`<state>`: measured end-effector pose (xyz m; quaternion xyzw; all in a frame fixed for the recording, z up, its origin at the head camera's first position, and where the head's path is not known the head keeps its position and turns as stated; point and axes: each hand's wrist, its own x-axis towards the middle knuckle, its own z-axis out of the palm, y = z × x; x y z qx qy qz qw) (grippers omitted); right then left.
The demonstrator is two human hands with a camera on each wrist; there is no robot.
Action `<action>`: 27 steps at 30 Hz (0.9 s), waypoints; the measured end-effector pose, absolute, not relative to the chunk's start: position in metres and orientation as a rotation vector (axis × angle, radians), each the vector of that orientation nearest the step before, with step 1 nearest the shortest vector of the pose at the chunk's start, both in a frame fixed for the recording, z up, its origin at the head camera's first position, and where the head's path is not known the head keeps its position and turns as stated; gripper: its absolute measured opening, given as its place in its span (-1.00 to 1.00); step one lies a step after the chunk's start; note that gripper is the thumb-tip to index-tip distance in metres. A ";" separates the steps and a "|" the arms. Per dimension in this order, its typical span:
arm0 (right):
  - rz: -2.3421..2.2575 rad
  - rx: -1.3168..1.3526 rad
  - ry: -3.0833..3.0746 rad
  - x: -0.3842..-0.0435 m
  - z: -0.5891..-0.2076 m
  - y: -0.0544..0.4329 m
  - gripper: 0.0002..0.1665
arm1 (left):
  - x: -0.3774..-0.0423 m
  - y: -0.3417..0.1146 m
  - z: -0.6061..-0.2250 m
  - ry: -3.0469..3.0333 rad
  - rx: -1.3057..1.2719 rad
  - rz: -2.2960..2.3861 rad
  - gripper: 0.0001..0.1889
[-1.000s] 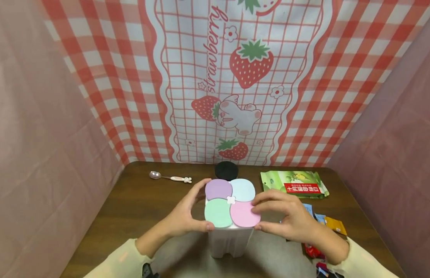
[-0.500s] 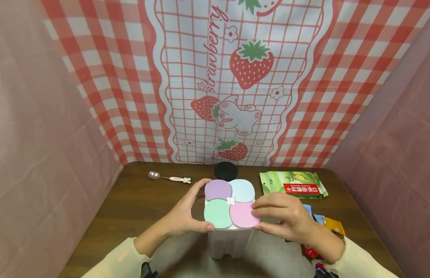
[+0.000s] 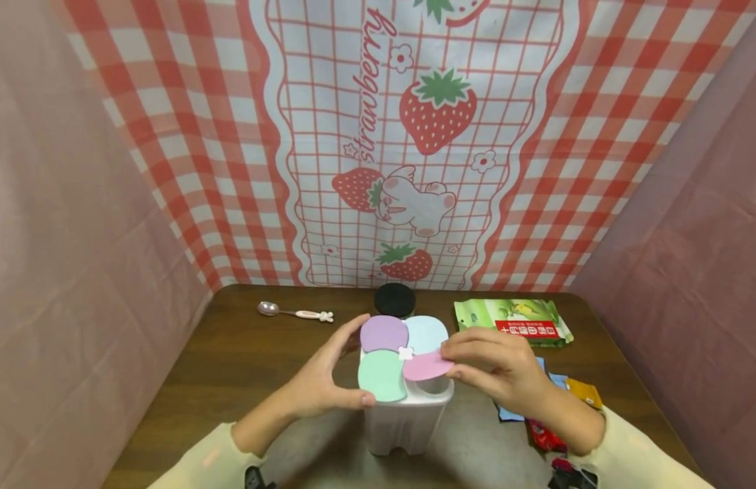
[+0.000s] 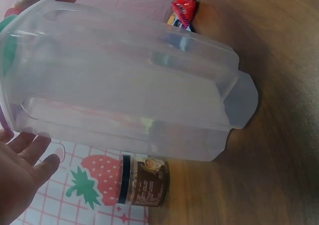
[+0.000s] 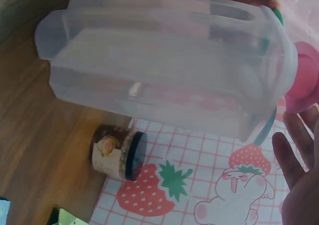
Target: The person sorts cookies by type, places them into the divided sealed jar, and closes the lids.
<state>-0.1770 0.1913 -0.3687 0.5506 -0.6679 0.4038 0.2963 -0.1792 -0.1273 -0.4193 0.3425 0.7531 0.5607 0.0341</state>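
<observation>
A tall translucent storage box (image 3: pixel 405 431) stands upright at the front middle of the table. Its top carries rounded lid flaps: purple (image 3: pixel 384 333), pale blue (image 3: pixel 426 334), green (image 3: pixel 382 377) and pink (image 3: pixel 426 367). My left hand (image 3: pixel 319 377) holds the box's left side near the top, thumb at the front corner and fingers towards the back. Between right thumb and fingers, my right hand (image 3: pixel 506 367) pinches the outer edge of the pink flap, which is tilted up, baring the round opening beneath. From the right wrist view, the pink flap (image 5: pixel 303 78) sticks up past the rim.
Behind the box stands a jar with a black lid (image 3: pixel 394 300); its brown label shows in the left wrist view. A spoon with a rabbit-shaped handle end (image 3: pixel 307 314) lies at the back left. A green packet (image 3: pixel 512 320) and several small sachets (image 3: pixel 582 392) lie on the right.
The pink flap, flat on the box's top before, now tilts up in my right hand's pinch, and the opening under it shows. My left hand keeps its place.
</observation>
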 end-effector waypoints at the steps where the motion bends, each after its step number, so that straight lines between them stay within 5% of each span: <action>1: 1.090 1.453 -1.788 -0.178 -0.368 0.191 -0.76 | -0.179 -0.128 -0.419 2.326 1.049 1.718 0.13; 21: 1.389 1.245 -2.217 -0.194 -0.349 0.182 -0.74 | -0.172 -0.131 -0.402 2.407 1.014 1.564 0.21; 27: 1.533 1.148 -2.359 -0.196 -0.345 0.186 -0.83 | -0.167 -0.127 -0.383 2.540 1.060 1.709 -0.11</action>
